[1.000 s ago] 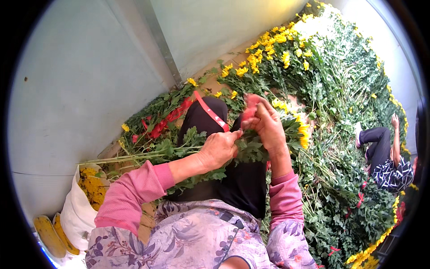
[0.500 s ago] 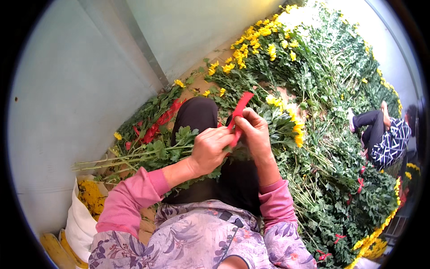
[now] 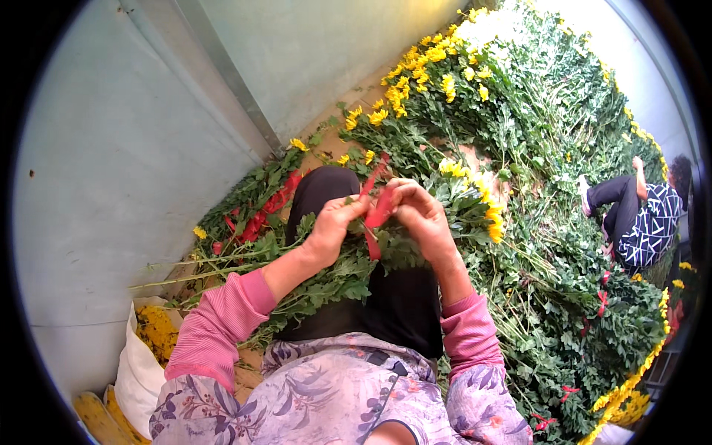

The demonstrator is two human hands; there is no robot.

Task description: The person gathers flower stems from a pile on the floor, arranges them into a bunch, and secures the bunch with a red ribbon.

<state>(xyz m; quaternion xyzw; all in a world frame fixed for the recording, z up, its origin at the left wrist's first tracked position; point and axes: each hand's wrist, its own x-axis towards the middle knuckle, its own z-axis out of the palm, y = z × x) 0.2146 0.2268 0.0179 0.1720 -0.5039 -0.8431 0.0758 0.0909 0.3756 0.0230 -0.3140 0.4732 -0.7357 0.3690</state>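
A bunch of yellow chrysanthemums (image 3: 337, 278) lies across my lap, its bare stems pointing left and its blooms (image 3: 486, 194) at the right. Around its leafy middle runs a red ribbon (image 3: 380, 208), with loose ends sticking up and hanging down. My left hand (image 3: 334, 228) is closed, thumb and fingers pinching the ribbon from the left. From the other side, my right hand (image 3: 421, 216) pinches a loop of the same ribbon. Blur hides whether the ribbon is knotted.
Heaped chrysanthemums (image 3: 549, 141) cover the floor to the right. Red ribbons (image 3: 271, 208) lie beyond my knee at left. A white sack (image 3: 141, 363) of yellow petals stands at lower left, beside a pale wall (image 3: 111, 170). Another person (image 3: 645, 219) sits at far right.
My hands have drawn slightly apart, the left moving left and down. The ribbon, formerly one upright strip, now shows a loop at my right hand and a hanging end.
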